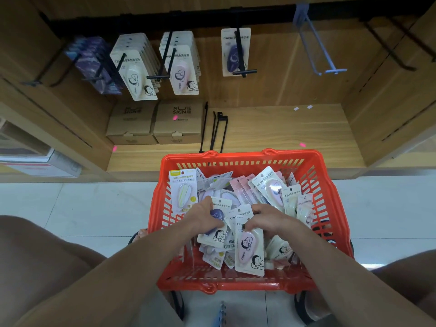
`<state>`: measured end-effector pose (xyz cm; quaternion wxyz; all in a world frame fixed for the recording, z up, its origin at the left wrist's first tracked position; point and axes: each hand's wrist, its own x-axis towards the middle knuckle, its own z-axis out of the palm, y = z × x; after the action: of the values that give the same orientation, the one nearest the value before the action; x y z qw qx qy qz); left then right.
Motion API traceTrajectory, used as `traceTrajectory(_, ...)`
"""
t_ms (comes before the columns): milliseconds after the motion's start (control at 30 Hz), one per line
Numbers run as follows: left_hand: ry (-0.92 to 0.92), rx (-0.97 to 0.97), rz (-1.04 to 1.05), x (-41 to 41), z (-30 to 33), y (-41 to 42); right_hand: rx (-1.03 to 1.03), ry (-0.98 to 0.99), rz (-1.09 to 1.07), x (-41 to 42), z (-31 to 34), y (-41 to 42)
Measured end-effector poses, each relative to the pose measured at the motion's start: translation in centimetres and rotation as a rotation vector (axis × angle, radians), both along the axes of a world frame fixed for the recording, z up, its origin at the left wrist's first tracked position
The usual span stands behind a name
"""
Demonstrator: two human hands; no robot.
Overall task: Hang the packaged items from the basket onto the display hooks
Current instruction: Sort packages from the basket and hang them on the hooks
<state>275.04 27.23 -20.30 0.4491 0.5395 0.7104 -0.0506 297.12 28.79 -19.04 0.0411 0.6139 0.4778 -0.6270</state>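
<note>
Both hands are down in the red basket [329, 185], which sits at six o'clock below the shelf. The left hand [206, 217] grips a navy pack [215, 224], fingers curled over its blister. The right hand [266, 220] pinches the top of a pink pack [250, 250] that leans toward the near rim. Dozens more packs lie loose and overlapping around them.

The hooks [240, 53] run along the rail at twelve o'clock: the pink row [182, 67] at eleven looks nearly full, while the navy hook at twelve carries a single card and the pale blue hook [317, 43] at one carries nothing.

Risks, as I judge them: lifting either pack may drag neighbours with it, since the cards interlock, and spill them onto the floor. Handling two packs at once leaves no free hand to steady a hook, so a hang-hole could miss the tip. Sorting is another trap: the pale cards look alike, and a pack could land on the wrong row.
</note>
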Motion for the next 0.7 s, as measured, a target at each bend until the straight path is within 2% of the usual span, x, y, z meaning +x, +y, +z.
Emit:
traceTrajectory(300,-0.043,0.013,0.086,-1.0,0.2,0.2,-0.137,0.124,-0.045,0.7,-0.1,-0.1)
traceTrajectory(533,-0.104,0.034,0.098,-1.1,0.7,0.2,-0.162,0.17,-0.107,0.4,-0.5,-0.7)
traceTrajectory(700,-0.19,0.115,0.186,-1.3,2.8,0.9,-0.131,0.332,-0.266,1.2,1.0,0.1)
